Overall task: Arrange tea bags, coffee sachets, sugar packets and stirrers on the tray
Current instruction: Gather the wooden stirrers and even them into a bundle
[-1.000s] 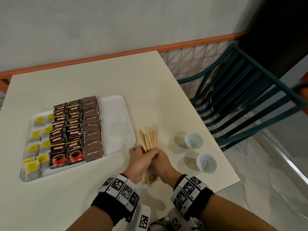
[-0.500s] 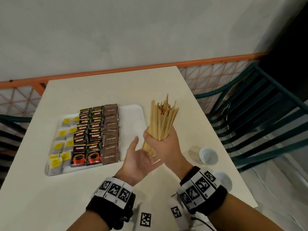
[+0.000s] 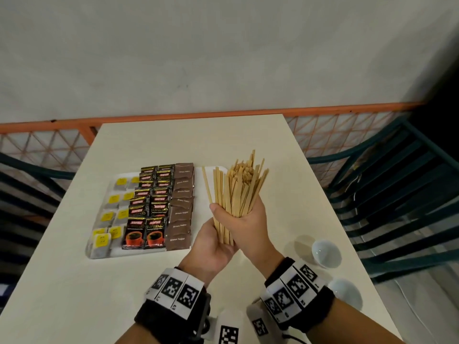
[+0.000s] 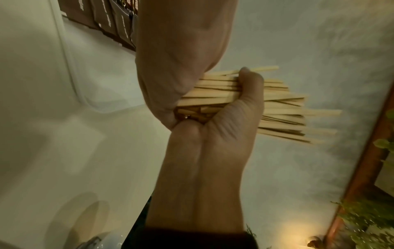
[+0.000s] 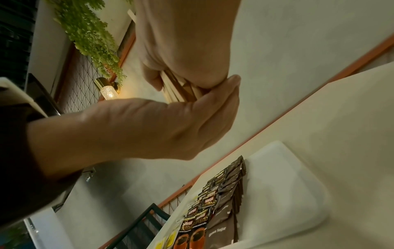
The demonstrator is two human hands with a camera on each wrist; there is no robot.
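My right hand [image 3: 248, 219] grips a thick bundle of wooden stirrers [image 3: 238, 187] upright above the table, just right of the white tray [image 3: 149, 252]. My left hand [image 3: 211, 244] lies palm up under the bundle, its flat fingers touching the lower stick ends. The right wrist view shows those left fingers [image 5: 213, 104] cupped against the ends of the stirrers [image 5: 181, 91]. On the tray lie rows of yellow-tagged tea bags [image 3: 111, 212], black coffee sachets [image 3: 151, 202] and brown sugar packets [image 3: 182, 209]. The tray's right part [image 5: 287, 193] is bare.
Two small white cups [image 3: 325, 253] [image 3: 345, 294] stand near the table's right front corner. Dark green chairs [image 3: 397, 194] sit at the right and left sides. An orange mesh railing [image 3: 323, 135] and a wall close off the far edge.
The bundle was lifted off the table and stood upright in my right hand. My left hand let go, opened, and now meets the lower stick ends from below.
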